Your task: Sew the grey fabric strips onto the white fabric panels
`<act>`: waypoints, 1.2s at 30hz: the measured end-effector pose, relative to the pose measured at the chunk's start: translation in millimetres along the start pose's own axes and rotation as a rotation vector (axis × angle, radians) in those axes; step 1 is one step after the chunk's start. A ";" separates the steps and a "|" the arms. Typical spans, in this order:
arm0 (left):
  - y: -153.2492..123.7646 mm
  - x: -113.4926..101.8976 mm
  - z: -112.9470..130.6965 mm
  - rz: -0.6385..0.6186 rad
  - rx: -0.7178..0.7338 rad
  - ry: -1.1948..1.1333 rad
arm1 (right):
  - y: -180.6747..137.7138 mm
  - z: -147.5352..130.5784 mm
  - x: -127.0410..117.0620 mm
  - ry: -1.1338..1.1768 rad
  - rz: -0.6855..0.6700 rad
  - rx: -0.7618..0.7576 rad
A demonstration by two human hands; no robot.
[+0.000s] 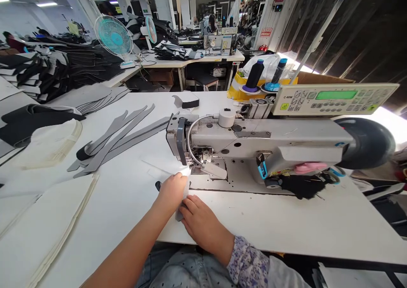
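Note:
A grey sewing machine (254,141) sits on the white table (286,224). Under its needle lies a narrow grey fabric strip (183,194). My left hand (171,191) rests on the strip just in front of the needle, fingers curled down onto it. Against the strip's near end presses my right hand (203,224), fingers flat and together, palm down. Both hands touch the same piece, close beside each other. The strip's middle is hidden beneath the hands.
Long grey cut pieces (117,137) lie left of the machine. White foam stacks (47,144) and black pieces (28,120) sit further left. Thread cones (254,76) and a control panel (333,98) stand behind the machine. A fan (113,35) and other workstations fill the background.

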State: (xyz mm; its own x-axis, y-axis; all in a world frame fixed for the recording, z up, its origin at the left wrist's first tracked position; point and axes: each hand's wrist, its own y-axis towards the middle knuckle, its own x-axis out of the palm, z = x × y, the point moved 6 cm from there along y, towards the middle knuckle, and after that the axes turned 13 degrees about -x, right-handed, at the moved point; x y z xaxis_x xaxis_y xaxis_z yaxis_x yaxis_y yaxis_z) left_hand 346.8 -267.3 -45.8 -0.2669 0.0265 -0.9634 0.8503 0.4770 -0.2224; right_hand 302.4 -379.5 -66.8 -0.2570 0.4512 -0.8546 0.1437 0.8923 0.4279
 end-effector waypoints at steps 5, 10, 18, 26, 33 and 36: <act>11.1 -0.7 5.6 0.017 -0.013 0.004 | 10.7 8.8 -3.8 -0.014 -0.022 0.004; 20.6 3.5 10.3 0.026 -0.058 -0.018 | 16.2 19.0 -4.3 -0.007 -0.022 0.026; 5.8 9.5 -25.0 0.275 0.228 -0.197 | 16.9 27.2 2.2 -0.090 -0.013 0.019; 6.8 12.0 -19.8 0.308 0.348 -0.156 | 16.9 32.6 3.7 -0.095 -0.021 0.030; 19.4 10.7 -10.7 0.251 0.331 -0.115 | 16.6 37.4 3.0 -0.095 0.039 0.018; 22.5 9.5 -8.8 0.226 0.316 -0.123 | 16.9 42.1 5.2 -0.104 0.066 0.014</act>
State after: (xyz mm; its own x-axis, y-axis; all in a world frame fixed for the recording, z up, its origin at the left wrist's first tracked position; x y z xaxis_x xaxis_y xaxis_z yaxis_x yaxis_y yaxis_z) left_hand 359.4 -248.6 -58.6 -0.0170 -0.0142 -0.9998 0.9839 0.1775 -0.0192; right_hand 343.7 -362.6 -76.5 -0.1461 0.5047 -0.8509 0.1707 0.8600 0.4808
